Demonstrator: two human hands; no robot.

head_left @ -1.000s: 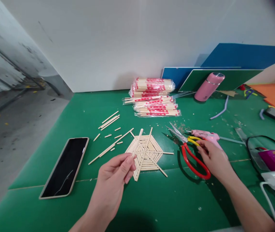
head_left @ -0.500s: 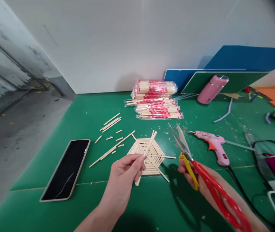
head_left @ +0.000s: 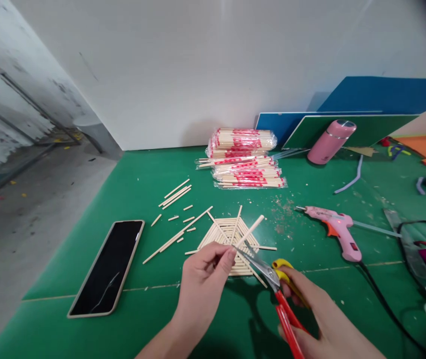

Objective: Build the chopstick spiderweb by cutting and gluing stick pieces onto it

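Observation:
Between thumb and fingers, my left hand (head_left: 207, 276) pinches a pale wooden stick (head_left: 251, 230) that points up and to the right. My right hand (head_left: 306, 304) grips the handles of red-and-yellow scissors (head_left: 273, 279). Their blades are parted around the stick, close to my left fingertips. Beneath lies a flat hexagonal web of wooden sticks (head_left: 243, 270), with longer spokes reaching past its edge. My left hand hides part of it. Cut stick pieces (head_left: 177, 197) of several lengths are scattered to its left.
A black-screened phone (head_left: 106, 269) lies at left on the green table (head_left: 160, 304). Wrapped chopstick bundles (head_left: 248, 164) sit at the back. A pink glue gun (head_left: 334, 227) with a cord lies right, before a pink bottle (head_left: 331, 142) and leaning boards (head_left: 381, 127).
The scissors have swung left and down, from beside the web to the stick in my left hand. That stick now leans further right. The view has shifted slightly.

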